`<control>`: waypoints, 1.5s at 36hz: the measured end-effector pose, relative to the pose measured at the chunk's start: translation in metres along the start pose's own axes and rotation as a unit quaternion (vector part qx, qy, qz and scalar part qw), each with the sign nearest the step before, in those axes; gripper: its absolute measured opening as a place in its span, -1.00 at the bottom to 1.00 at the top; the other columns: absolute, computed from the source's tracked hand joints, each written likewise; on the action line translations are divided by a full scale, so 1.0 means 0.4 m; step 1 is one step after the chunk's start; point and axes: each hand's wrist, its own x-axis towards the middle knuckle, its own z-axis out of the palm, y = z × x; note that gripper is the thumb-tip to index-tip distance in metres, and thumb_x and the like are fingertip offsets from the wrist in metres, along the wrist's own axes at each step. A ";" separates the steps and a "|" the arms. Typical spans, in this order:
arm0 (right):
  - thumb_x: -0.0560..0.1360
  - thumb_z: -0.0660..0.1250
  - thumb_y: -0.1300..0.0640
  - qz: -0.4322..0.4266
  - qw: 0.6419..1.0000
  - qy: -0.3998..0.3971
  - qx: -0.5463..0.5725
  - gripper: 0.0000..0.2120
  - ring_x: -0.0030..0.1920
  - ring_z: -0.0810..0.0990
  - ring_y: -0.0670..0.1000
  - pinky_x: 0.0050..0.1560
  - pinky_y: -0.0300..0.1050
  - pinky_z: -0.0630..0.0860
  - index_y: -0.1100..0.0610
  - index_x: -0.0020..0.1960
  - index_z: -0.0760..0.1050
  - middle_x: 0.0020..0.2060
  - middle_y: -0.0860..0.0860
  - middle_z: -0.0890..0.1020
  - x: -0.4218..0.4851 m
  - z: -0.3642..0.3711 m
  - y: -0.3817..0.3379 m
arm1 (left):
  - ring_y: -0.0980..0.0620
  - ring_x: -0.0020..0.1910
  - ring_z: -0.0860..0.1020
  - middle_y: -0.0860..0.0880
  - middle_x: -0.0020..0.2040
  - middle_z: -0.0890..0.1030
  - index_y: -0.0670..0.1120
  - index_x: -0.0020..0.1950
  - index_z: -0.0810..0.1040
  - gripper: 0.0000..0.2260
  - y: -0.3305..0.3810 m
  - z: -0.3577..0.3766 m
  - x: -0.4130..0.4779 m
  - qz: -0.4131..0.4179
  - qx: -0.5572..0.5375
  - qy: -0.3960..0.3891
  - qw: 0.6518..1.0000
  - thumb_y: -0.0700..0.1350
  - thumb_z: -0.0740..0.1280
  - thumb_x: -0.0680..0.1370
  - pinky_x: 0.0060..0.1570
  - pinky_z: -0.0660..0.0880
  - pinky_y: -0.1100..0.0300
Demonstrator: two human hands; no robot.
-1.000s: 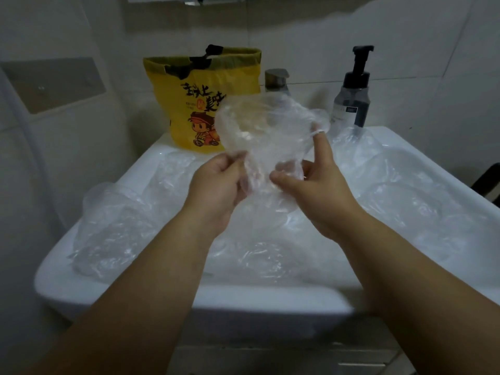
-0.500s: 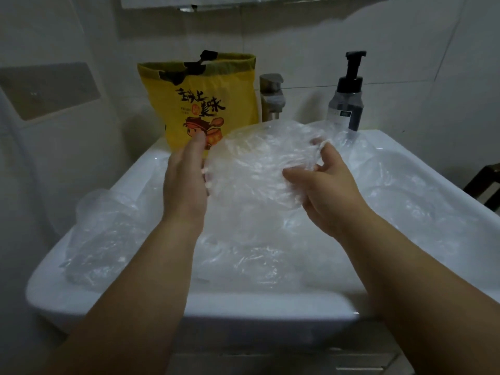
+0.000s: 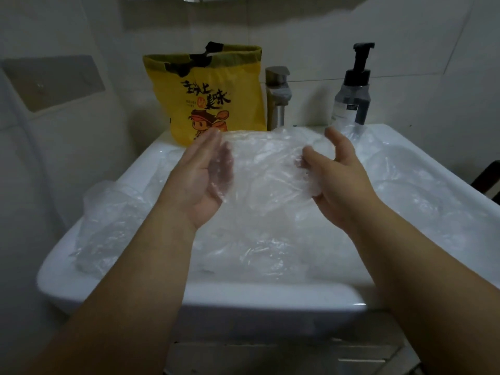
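As you seem to want the clear plastic bag (image 3: 266,171) stretched flat above the sink (image 3: 189,301), your left hand (image 3: 198,182) presses one side with straight fingers while your right hand (image 3: 342,182) grips the other with curled fingers.

Plastic bags (image 3: 108,226) in white sink (image 3: 243,301)
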 end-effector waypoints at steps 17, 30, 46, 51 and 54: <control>0.49 0.24 0.47 -0.079 0.976 -0.011 -0.202 -0.39 0.27 0.47 -0.06 -0.13 -0.48 0.50 0.10 0.48 0.28 0.30 -0.06 0.46 -0.012 0.000 0.016 | 0.23 -0.24 0.54 0.12 -0.17 0.61 -0.02 0.21 0.55 -0.67 -0.038 -0.005 -0.035 0.063 0.282 0.033 0.957 -0.29 0.41 0.49 -0.26 0.47 0.37; 0.54 0.30 0.17 -0.165 0.888 0.067 -0.424 -0.75 0.07 0.52 -0.03 0.09 -0.12 0.51 0.11 0.22 0.51 -0.01 -0.09 0.47 0.005 -0.023 0.030 | 0.11 -0.01 0.45 0.05 -0.04 0.41 0.04 0.00 0.57 -0.84 -0.054 -0.025 -0.034 0.287 0.601 0.139 0.733 -0.13 0.47 0.47 -0.02 0.40 0.30; 0.58 0.28 0.12 -0.074 0.995 0.059 -0.005 -0.92 -0.17 0.63 -0.01 -0.05 -0.03 0.62 0.12 -0.02 0.50 -0.21 -0.02 0.58 -0.004 -0.001 -0.017 | 0.12 -0.31 0.54 -0.03 -0.26 0.58 -0.07 -0.13 0.50 -0.89 -0.013 0.013 -0.041 0.082 0.154 0.051 0.983 -0.26 0.36 0.53 -0.34 0.52 0.33; 0.52 0.37 0.08 -0.105 0.988 0.049 -0.103 -0.95 -0.12 0.67 0.01 -0.11 -0.03 0.66 0.00 -0.05 0.50 -0.14 -0.03 0.64 -0.001 -0.008 -0.006 | 0.03 0.10 0.58 -0.01 0.10 0.62 -0.06 0.13 0.54 -0.72 -0.019 -0.012 -0.026 0.120 0.251 0.134 0.951 -0.10 0.47 0.46 0.04 0.51 0.16; 0.47 0.43 0.14 -0.103 0.991 0.015 -0.088 -0.81 -0.10 0.68 0.03 -0.07 -0.05 0.65 0.11 0.06 0.53 -0.08 0.04 0.66 -0.001 -0.013 -0.010 | 0.16 0.34 0.41 0.11 0.37 0.44 0.04 0.38 0.38 -0.37 -0.022 -0.011 -0.038 0.200 0.346 0.146 0.905 0.11 0.49 0.36 0.30 0.37 0.12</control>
